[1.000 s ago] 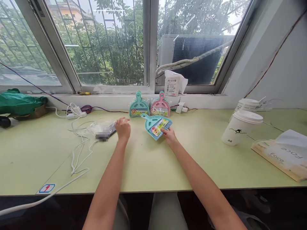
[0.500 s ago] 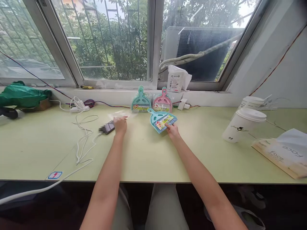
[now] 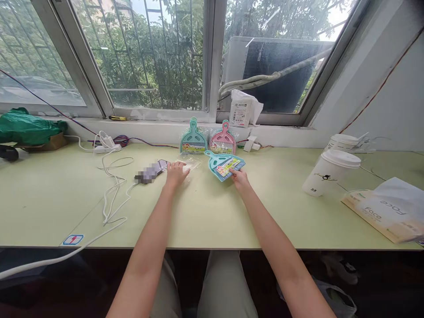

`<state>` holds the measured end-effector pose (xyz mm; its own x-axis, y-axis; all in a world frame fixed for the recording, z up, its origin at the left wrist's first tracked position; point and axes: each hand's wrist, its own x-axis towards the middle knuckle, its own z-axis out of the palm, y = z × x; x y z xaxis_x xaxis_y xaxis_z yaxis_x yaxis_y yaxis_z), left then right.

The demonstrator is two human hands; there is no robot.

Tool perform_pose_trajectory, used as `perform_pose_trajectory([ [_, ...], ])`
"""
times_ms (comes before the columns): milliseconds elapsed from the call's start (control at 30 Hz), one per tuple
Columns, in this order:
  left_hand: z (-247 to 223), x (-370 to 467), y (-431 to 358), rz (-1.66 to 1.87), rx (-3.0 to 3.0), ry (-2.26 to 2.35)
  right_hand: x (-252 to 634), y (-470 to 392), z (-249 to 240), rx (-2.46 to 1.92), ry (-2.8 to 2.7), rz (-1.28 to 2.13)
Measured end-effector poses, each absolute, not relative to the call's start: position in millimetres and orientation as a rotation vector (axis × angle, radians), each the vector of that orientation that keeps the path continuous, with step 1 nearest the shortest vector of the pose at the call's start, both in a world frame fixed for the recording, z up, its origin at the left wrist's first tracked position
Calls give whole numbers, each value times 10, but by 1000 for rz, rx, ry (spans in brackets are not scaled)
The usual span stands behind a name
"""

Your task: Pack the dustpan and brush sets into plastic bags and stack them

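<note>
My right hand is closed on the right-hand edge of a light-blue mini dustpan, which has a striped brush and a yellow card label set in it. The dustpan is tilted, its handle pointing up and left. To the left, my left hand rests palm down with its fingers apart, touching a crumpled clear plastic bag on the table. Behind them, a green dustpan set and a pink dustpan set in clear wrapping lean against the wall below the window.
A phone on a white cable lies left of my left hand. White paper cups and a tissue pack are at the right. A power strip and a green bag sit at the back left.
My left hand has moved right and down onto the table, and its fingers have loosened; the plastic bag now lies to its right. My right hand keeps hold of the dustpan.
</note>
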<state>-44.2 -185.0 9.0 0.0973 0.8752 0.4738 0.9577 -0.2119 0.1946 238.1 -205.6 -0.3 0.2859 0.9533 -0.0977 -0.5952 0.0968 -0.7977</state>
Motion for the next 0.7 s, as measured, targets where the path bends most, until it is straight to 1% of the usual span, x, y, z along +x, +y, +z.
perform_pose_trajectory([
  [167,32,-291,-1842,-498,-2318,-1901,2394,-2152,119,-923,-737,1396],
  [267,51,-312,-1834,-485,-2234,-1976,2410,-2209,157,-984,-897,1527],
  [367,84,-346,-1833,-519,-2156,-2041,2411,-2238,147,-1007,-955,1564],
  [467,105,-347,-1844,-644,-2117,-2066,2379,-2235,113,-1003,-881,1500],
  [600,105,-300,-1861,-865,-2107,-1902,2300,-2220,93,-973,-772,1365],
  [700,105,-255,-1874,-939,-2093,-1757,2242,-2231,118,-941,-797,1348],
])
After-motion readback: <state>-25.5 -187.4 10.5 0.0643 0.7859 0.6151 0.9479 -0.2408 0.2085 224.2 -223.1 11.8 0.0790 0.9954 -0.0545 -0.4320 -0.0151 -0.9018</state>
